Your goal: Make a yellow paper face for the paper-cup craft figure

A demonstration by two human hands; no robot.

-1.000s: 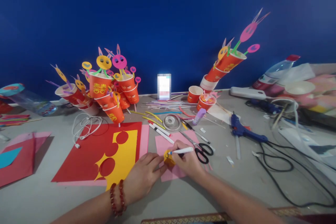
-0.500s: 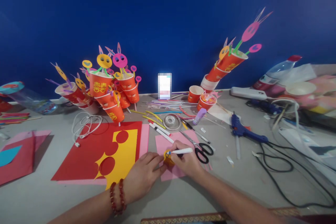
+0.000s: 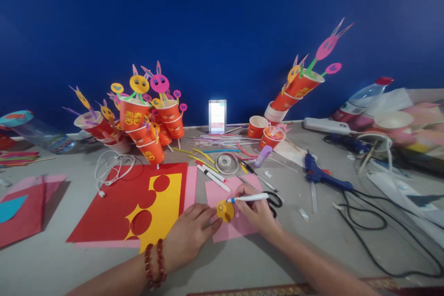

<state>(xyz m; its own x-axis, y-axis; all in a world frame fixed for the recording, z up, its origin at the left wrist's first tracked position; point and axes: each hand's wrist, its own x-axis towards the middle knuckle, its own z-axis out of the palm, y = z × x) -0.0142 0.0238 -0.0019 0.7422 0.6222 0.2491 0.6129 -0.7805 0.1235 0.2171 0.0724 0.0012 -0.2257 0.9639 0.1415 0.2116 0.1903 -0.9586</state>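
Note:
A small yellow paper circle [image 3: 227,214] with a ring drawn near its upper left edge lies over a pink sheet [image 3: 215,189]. My left hand [image 3: 190,229], wearing two strands of red beads at the wrist, grips the circle's left edge with thumb and fingers. In my right hand [image 3: 258,217] is a white marker [image 3: 255,197] with a blue tip, pointing left just above the circle's upper right. Behind that hand, scissors [image 3: 275,200] with black handles are partly hidden.
Left of my hands lie red paper [image 3: 100,208] and cut yellow paper [image 3: 169,199]. Capped markers [image 3: 213,176] and a tape roll [image 3: 227,163] sit ahead. A blue glue gun [image 3: 326,176] with a looping cord is on the right. Decorated paper cups [image 3: 135,113] stand behind.
My right hand has moved right with the marker, drawing its tip off the ring and uncovering more of the yellow circle. My left hand stays at the circle's edge. The view has shifted slightly.

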